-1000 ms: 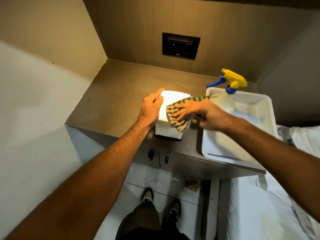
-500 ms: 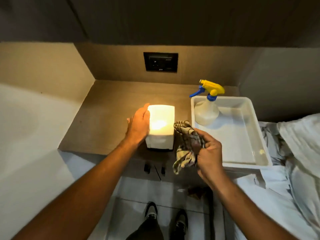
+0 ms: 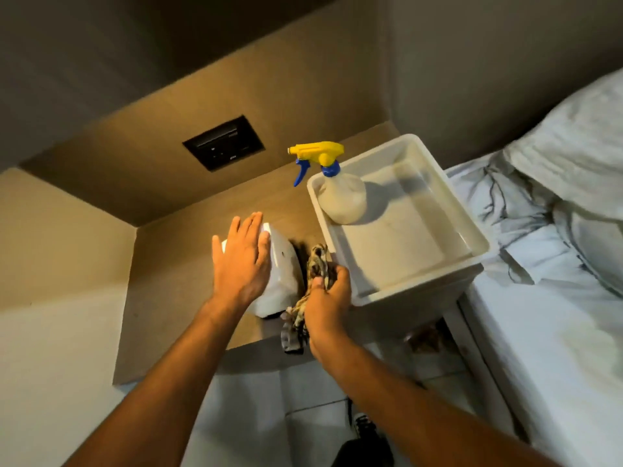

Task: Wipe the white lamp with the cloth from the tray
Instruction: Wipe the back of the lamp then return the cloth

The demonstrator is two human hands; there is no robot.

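Smooth plastic tray [image 3: 472,230]; woven striped cloth [image 3: 318,264]; matt wood-grain tabletop [image 3: 175,264].

A spray bottle [image 3: 342,193], a wall socket [image 3: 223,142], rumpled bedding [image 3: 546,210].

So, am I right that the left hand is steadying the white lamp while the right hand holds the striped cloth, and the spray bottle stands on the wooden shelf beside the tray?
Not quite: the spray bottle stands inside the white tray, in its far left corner, as the head view shows. The rest holds: the left hand rests on the white lamp and the right hand holds the striped cloth.
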